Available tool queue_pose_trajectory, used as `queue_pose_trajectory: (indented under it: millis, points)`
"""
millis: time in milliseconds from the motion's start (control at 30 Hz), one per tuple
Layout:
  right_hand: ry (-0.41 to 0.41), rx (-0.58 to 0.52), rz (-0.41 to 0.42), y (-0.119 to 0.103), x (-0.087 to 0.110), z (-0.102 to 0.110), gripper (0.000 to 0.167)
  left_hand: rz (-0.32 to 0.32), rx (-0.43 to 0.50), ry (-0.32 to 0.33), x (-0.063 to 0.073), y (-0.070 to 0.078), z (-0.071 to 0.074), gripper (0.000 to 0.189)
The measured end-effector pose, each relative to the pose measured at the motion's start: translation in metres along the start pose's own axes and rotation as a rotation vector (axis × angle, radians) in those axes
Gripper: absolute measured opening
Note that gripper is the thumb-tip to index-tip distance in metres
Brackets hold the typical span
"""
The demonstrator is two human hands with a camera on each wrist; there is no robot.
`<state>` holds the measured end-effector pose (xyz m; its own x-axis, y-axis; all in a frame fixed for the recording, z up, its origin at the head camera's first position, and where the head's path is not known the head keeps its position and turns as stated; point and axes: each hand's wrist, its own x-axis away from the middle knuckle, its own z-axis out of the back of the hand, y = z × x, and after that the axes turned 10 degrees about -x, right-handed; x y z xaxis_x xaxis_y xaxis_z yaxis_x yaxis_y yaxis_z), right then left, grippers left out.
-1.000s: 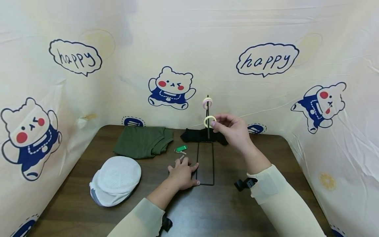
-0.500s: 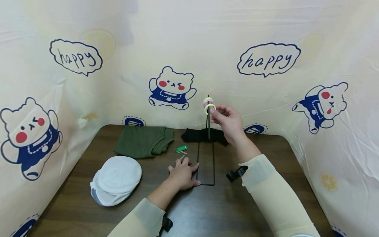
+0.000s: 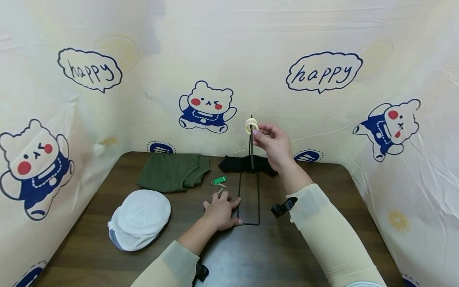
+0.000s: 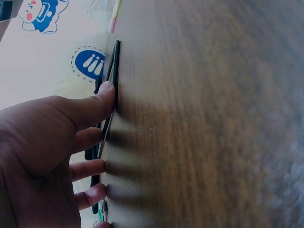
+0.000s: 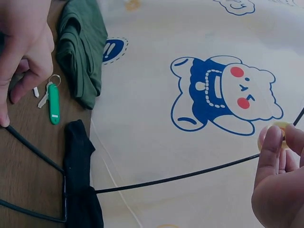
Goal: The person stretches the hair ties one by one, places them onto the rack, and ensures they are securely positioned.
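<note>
My right hand (image 3: 276, 143) pinches a pale yellow ring (image 3: 247, 128) between thumb and fingers at the upper part of a thin black wire stand. The rod (image 5: 190, 176) seems to pass through that ring, though fingers partly cover it in the right wrist view. Just behind it hangs a pinkish ring (image 3: 250, 120), mostly hidden. My left hand (image 3: 220, 211) lies low at the table, fingers spread; its thumb (image 4: 102, 97) presses the near left corner of the stand's rectangular base (image 3: 258, 199).
Black folded cloth (image 3: 234, 164) lies behind the base. A green key tag (image 3: 219, 180) with keys sits beyond my left fingers. Farther left are folded dark green fabric (image 3: 168, 171) and a white cap (image 3: 143, 215). A printed curtain (image 3: 272, 40) surrounds the table.
My right hand has risen and shifted slightly left, bringing the yellow ring from lower on the rod up against the pinkish ring. The left hand has stayed in place.
</note>
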<state>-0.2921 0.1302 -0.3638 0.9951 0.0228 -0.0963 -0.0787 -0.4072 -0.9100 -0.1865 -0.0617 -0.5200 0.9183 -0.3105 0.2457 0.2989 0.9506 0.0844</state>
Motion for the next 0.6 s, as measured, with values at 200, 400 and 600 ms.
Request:
queue_pose_trajectory:
  millis: [200,400,600]
  points:
    - [-0.008,0.016,0.023,0.000,0.008,0.012,0.038,0.001,0.005,0.003,0.003,0.001,0.002,0.079]
    - [-0.040,0.099,0.040,-0.002,0.022,0.027,0.031,0.005,0.000,-0.008,0.001,0.001,0.001,0.079]
    - [-0.091,0.109,0.076,-0.003,0.038,0.040,0.029,0.009,0.006,-0.009,0.000,0.001,0.001,0.080]
